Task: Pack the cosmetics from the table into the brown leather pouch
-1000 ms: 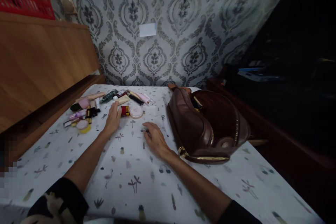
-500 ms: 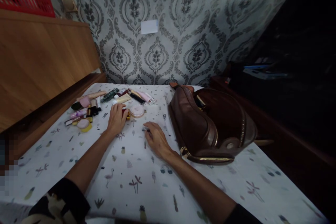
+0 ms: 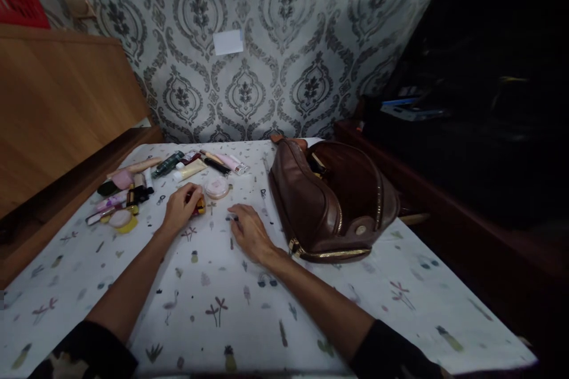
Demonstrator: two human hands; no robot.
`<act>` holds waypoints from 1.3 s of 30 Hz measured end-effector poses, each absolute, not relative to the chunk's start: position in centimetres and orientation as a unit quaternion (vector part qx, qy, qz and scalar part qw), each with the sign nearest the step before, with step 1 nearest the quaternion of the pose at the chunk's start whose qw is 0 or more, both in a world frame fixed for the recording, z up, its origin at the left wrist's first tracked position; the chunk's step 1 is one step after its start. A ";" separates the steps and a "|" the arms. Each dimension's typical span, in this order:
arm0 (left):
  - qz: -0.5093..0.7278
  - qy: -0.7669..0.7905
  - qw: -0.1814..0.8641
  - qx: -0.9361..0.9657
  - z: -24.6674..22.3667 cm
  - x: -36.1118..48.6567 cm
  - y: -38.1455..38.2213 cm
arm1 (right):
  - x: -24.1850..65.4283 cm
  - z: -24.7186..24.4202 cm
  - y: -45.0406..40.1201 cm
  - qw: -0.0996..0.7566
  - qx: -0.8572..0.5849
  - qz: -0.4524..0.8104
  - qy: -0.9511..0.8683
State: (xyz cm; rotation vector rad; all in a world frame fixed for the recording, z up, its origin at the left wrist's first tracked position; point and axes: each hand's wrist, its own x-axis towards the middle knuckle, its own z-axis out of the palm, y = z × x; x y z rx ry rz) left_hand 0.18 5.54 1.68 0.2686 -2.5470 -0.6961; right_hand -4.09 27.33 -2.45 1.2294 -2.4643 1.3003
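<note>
I have my left hand (image 3: 181, 208) curled around the red-and-gold jar (image 3: 201, 206), well left of the brown bag (image 3: 299, 201), apparently gripping it (dim view, fingertips partly hidden). My right hand (image 3: 251, 234) rests loosely open just left of the bag; the round compact (image 3: 217, 188) sits farther left of it.

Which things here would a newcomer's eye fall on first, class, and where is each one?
Probably the big brown bag, gaping open on the right side of the white patterned tablecloth. Next, near the middle, the left hand has its fingers around a small red-and-gold item, with the right hand between it and the bag. Behind, ornate grey wallpaper covers the wall.
</note>
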 end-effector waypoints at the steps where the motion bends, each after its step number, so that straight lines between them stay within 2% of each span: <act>1: -0.254 -0.933 0.234 0.098 1.7 0.2 5.6 | -4.1 -2.5 27.3 0.049 0.404 0.429 -0.807; 19: -0.123 -0.985 0.101 0.070 4.5 4.3 8.6 | -4.3 -2.6 27.2 0.046 0.416 0.416 -0.807; 23: -0.126 -0.987 0.071 0.076 4.4 4.4 8.8 | -4.3 -2.5 27.2 0.046 0.420 0.409 -0.809; 30: -0.183 -0.976 0.121 0.011 2.8 4.9 9.0 | -4.0 -2.0 27.3 0.033 0.416 0.401 -0.815; 39: -0.266 -0.945 0.188 -0.026 0.4 4.3 10.4 | -3.1 -0.8 27.6 -0.014 0.456 0.457 -0.763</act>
